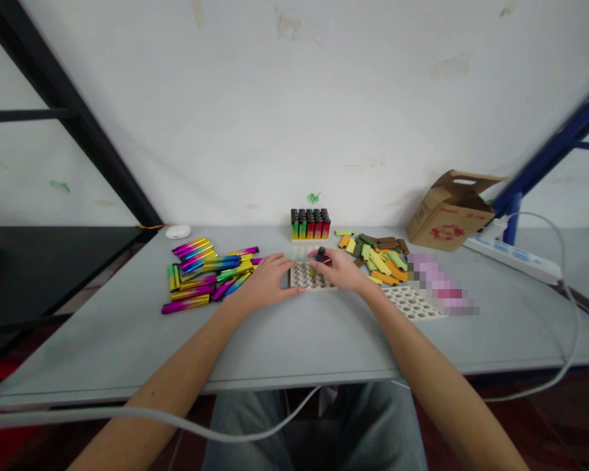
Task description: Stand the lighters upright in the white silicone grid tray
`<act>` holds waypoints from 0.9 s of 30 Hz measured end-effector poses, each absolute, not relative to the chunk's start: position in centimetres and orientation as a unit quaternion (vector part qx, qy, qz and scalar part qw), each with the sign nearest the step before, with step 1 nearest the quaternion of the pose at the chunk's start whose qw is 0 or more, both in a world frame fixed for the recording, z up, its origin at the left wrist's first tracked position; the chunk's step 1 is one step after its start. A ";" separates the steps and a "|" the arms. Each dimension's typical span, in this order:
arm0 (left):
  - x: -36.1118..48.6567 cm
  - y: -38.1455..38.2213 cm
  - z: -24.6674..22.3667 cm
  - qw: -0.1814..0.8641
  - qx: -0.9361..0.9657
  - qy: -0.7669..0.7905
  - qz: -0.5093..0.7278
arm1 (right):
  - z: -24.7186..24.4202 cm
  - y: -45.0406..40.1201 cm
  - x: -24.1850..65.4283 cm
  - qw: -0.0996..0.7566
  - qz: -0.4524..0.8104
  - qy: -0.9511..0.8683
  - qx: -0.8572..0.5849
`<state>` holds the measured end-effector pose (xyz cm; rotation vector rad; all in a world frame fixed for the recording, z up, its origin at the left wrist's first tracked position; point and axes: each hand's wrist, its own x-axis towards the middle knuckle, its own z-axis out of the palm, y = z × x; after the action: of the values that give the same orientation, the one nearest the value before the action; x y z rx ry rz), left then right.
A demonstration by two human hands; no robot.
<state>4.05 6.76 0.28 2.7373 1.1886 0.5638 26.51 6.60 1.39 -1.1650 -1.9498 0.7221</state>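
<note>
Left hand point(269, 281): open and relaxed, palm down, grasping nothing; its fingers reach the left edge of the small perforated tray point(307, 278).

Right hand point(336, 269): closed in a pinch around the lighter, held just above the small perforated tray.

Lighter point(320, 254): upright between the right thumb and fingers, dark at the top; the lower part is partly hidden.

Near the hands: a second perforated tray point(412, 302) lies to the right on the grey table point(127, 353), partly under a blurred pink patch point(439, 284).

Left side: multicoloured metallic lighters point(196, 275) lie in a loose heap beside the left hand.

Right side: matte lighter bodies point(375, 255) in yellow, orange, green and brown lie heaped beyond the right hand.

Far edge: a block of upright lighters point(309, 224) stands against the wall, with a white round object point(178, 231) to the left and an open cardboard box point(449, 212) and a power strip point(513, 258) to the right.
</note>
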 end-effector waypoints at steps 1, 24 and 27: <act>4.1 6.8 0.3 0.052 0.899 0.391 0.187 | 1.3 6.8 26.7 0.385 0.303 -0.748 -0.448; -3.2 9.2 4.0 0.014 0.835 0.502 0.225 | 2.3 6.9 27.4 0.470 0.483 -0.639 -0.372; -5.3 9.1 4.7 0.030 0.821 0.538 0.189 | 2.1 7.1 27.4 0.484 0.474 -0.633 -0.376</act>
<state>-5.29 9.11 4.70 2.5313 1.6587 0.5819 27.39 7.05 2.11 -0.9146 -1.5413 1.1534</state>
